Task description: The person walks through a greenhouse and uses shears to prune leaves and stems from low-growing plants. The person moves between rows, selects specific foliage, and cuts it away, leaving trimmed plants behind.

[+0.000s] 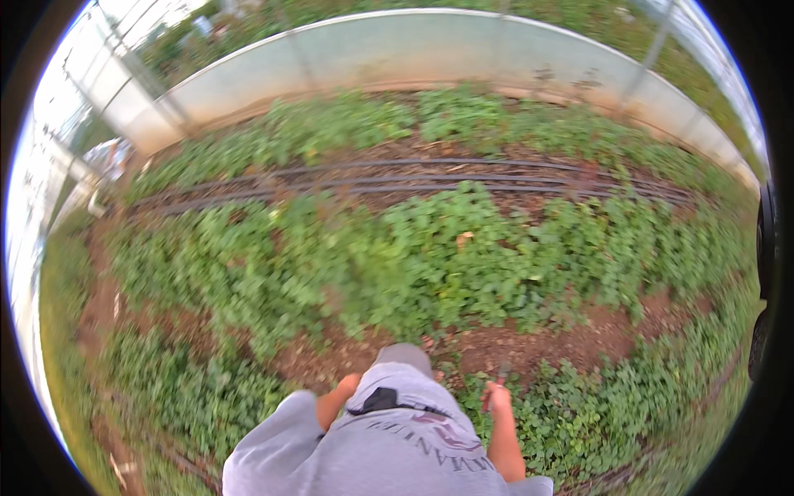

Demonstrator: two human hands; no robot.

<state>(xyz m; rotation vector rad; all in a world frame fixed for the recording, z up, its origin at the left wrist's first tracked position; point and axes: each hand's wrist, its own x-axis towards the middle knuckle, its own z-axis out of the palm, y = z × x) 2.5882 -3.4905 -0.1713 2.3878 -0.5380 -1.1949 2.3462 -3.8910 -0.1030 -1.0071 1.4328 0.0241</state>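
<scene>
My right hand is closed around a small hand tool with a red handle. The tool's greyish tip points forward over bare soil; blur hides whether it is a pair of pruners or another tool. Close beneath that hand grow low leafy green plants. On the other side, my left hand is beside my waist, its fingers partly hidden against my grey T-shirt. What it holds, if anything, does not show. Ahead of me spreads a dense row of leafy plants.
Between the plant rows runs a strip of brown soil. Several dark drip-irrigation lines lie across the bed beyond. A low translucent plastic sidewall bounds the tunnel at the back. A worn dirt path lies to the left.
</scene>
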